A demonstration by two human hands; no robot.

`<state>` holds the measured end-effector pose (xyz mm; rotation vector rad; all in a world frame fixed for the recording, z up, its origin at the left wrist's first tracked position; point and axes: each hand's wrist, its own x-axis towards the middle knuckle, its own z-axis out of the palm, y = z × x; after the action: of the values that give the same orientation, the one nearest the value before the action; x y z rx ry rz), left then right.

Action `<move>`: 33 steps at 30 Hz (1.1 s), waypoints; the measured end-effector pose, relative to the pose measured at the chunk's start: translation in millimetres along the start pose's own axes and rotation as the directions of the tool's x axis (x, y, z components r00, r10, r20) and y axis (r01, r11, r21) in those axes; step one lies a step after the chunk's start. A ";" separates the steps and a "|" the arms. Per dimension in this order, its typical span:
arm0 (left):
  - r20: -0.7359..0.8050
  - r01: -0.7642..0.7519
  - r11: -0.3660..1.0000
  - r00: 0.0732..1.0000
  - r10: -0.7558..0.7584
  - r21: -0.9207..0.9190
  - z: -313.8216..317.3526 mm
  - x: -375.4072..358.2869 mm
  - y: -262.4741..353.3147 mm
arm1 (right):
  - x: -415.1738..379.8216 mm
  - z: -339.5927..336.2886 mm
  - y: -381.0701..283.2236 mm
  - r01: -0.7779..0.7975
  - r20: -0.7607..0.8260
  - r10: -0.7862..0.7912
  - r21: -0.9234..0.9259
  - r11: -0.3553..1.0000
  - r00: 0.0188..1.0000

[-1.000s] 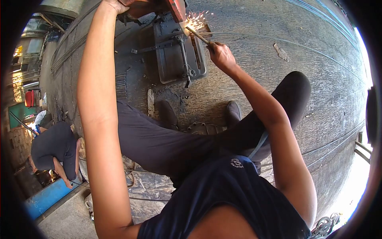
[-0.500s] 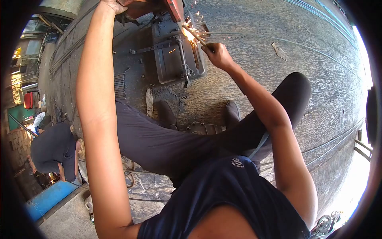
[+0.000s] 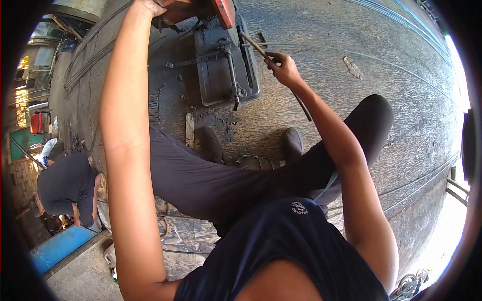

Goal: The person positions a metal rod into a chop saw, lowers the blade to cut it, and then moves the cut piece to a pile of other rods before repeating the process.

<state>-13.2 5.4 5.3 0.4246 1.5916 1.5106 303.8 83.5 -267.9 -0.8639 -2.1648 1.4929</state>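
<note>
At the top edge, my left hand is partly cut off by the frame; its visible fingers curl at the red chop saw, by its handle. The saw's grey disc points down over a dark metal base with a clamp screw. My right hand is closed around a thin metal rod. The rod's far end lies close beside the disc, and its other end runs back under my forearm. No sparks show.
Between my feet is a round metal piece on the worn floor. Long thin rods lie at the upper right. At left, a person in dark clothes bends over near a blue beam. A dry leaf lies to the right.
Sparks at the disc have stopped. My right hand has moved slightly right and down with the rod, whose end now shows apart from the bright cutting spot seen before.
</note>
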 end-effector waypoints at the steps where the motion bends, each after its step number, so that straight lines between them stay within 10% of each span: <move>1: 0.019 0.001 1.000 1.000 -0.001 -0.009 2.5 -1.5 0.6 | 0.0 3.5 4.1 0.056 -0.061 -0.059 -0.050 0.997 0.996; 12: -0.101 -0.011 1.000 0.995 0.010 -0.009 2.7 3.2 3.5 | -8.9 6.0 -20.0 -0.045 -0.020 0.046 0.072 0.996 0.999; 27: -0.059 -0.021 1.000 0.998 0.020 -0.013 3.2 -5.6 -4.3 | -1.6 29.3 -7.5 0.327 -0.261 -0.387 -0.244 0.913 0.885; 33: -0.015 0.005 1.000 1.000 -0.006 -0.013 -0.1 -2.4 -3.5 | -6.1 24.1 -17.3 0.149 -0.160 -0.164 -0.104 0.983 0.973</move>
<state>-10.8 2.9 2.8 0.4025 1.5923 1.5222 288.9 58.2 -260.5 -0.7969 -2.1355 1.2094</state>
